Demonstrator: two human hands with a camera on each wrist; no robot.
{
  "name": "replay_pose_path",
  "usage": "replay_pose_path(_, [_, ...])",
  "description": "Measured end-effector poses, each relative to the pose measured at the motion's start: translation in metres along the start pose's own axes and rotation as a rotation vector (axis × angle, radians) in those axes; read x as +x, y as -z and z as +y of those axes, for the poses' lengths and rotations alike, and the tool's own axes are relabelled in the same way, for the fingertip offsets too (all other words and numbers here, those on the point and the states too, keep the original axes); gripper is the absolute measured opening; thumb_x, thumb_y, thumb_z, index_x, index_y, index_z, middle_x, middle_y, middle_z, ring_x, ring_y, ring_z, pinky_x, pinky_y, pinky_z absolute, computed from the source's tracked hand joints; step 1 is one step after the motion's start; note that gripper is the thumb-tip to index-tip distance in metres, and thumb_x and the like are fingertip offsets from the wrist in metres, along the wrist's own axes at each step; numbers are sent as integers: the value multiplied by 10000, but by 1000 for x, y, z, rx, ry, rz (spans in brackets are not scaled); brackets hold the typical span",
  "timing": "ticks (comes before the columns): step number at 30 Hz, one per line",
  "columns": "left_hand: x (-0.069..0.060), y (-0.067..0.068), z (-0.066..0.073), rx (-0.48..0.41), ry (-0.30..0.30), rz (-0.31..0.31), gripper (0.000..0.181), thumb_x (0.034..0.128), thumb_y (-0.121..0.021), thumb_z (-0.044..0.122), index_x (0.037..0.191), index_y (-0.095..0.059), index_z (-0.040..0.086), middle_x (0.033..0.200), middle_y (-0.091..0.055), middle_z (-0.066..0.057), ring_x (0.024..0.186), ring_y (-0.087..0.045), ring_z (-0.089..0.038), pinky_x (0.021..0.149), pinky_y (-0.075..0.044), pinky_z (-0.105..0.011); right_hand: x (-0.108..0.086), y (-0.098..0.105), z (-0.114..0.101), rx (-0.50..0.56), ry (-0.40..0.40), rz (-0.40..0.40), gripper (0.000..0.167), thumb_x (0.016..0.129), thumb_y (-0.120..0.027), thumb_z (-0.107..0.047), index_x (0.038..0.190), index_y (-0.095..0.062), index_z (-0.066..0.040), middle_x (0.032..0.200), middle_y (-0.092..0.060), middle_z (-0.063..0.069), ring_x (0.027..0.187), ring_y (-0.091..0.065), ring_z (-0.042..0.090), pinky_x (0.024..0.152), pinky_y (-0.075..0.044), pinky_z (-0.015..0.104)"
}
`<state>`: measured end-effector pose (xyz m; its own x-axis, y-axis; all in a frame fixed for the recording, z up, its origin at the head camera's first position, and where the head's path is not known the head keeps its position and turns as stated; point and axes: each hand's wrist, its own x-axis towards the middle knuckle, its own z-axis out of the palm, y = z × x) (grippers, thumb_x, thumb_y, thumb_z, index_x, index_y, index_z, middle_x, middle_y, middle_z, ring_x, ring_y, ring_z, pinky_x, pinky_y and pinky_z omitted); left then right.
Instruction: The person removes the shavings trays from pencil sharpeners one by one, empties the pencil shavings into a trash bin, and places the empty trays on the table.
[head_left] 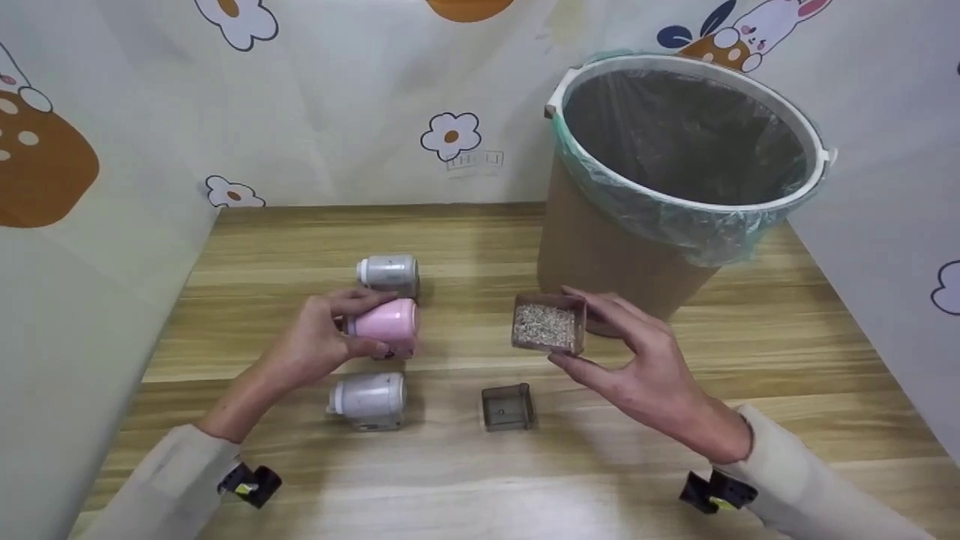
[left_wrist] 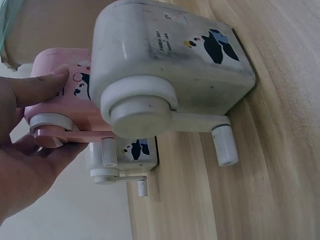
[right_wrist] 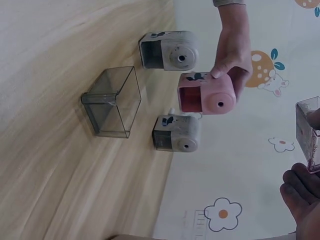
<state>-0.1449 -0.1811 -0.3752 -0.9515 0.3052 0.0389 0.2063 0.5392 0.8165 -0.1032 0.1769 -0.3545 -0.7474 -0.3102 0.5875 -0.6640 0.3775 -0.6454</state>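
Observation:
My left hand (head_left: 311,341) grips a pink crank pencil sharpener (head_left: 391,324) between thumb and fingers. In the right wrist view the pink sharpener's drawer slot gapes, with no drawer in it. My right hand (head_left: 649,367) pinches a see-through shavings drawer (head_left: 546,327) by its sides, tilted so that the pale shavings inside show. A grey-white sharpener (head_left: 371,399) lies nearer to me than the pink one, its crank handle (left_wrist: 225,145) facing left. Beyond the pink one is another grey-white sharpener (head_left: 390,271). A smoky clear drawer (head_left: 508,407) sits on the table below the right hand's drawer.
At the back right stands a tall brown bin (head_left: 622,240) with a white rim and a green-tinted plastic liner (head_left: 675,225). Walls with printed flowers and rabbits (head_left: 360,112) bound the wood-grain table (head_left: 450,480) at the back and sides.

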Motion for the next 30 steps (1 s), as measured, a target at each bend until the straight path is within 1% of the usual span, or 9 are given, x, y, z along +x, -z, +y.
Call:
replay_pose_path(5, [3,-1,-9,19,1,1,618,734,-847,18,1314,-635,19,1385,-595,-248,1213,-612,-414,1031,-531,-513,0,10,-3,-56,14,14,645,694,-881,0,1292,-639,4,1179,-722,103,1093,-664,78,982,-534,174])
replay_pose_path(8, [4,-1,-14,23,-3,-8,623,741,-840,16,1325,-623,12,1379,-599,-245,1213,-611,-415,1037,-526,-518,0,18,-7,-55,8,14,639,689,-881,17,1280,-637,18,1194,-710,117,1117,-646,58,1004,-523,171])
replay_pose_path(12, [6,-1,-19,12,-7,-16,628,741,-838,18,1329,-619,15,1402,-585,-242,1225,-605,-423,1045,-520,-525,2,28,-11,-41,14,41,646,669,-858,96,1273,-636,29,1210,-694,138,1126,-632,50,1028,-515,175])
replay_pose_path(14, [7,-1,-21,15,-8,-14,629,738,-841,20,1327,-620,14,1410,-578,-244,1238,-598,-431,1056,-511,-528,2,33,-12,-47,21,54,647,663,-849,121,1268,-636,37,1218,-694,103,1125,-631,45,1031,-513,176])
replay_pose_path(18, [9,-3,-25,22,-5,-12,632,738,-840,15,1328,-614,10,1424,-558,-251,1263,-581,-445,1068,-500,-531,1,41,-16,-47,21,71,654,658,-838,148,1270,-631,50,1253,-679,-16,1136,-629,43,1025,-518,178])
replay_pose_path(21, [11,-5,-28,26,-13,-7,633,741,-837,9,1331,-608,1,1414,-565,-256,1254,-588,-444,1056,-511,-527,1,45,-18,-35,18,87,664,649,-827,173,1271,-624,64,1273,-668,-52,1140,-629,55,1003,-531,177])
replay_pose_path(23, [12,-6,-30,31,-14,-3,634,741,-839,16,1332,-609,2,1407,-574,-253,1248,-592,-440,1051,-516,-525,1,48,-20,-19,11,97,669,643,-815,194,1271,-619,73,1280,-663,-61,1139,-634,65,990,-540,179])
replay_pose_path(25, [13,-6,-31,45,-8,-2,630,741,-841,24,1327,-612,0,1399,-580,-256,1245,-593,-442,1056,-512,-524,2,51,-21,-3,4,105,666,639,-803,214,1265,-619,78,1285,-664,-38,1140,-639,79,991,-542,187])
replay_pose_path(30, [16,-6,-35,78,5,-27,622,746,-836,34,1327,-615,19,1403,-577,-251,1280,-561,-461,1087,-474,-551,3,58,-22,-1,-7,132,664,627,-800,231,1249,-635,70,1268,-674,-36,1117,-655,87,999,-537,186])
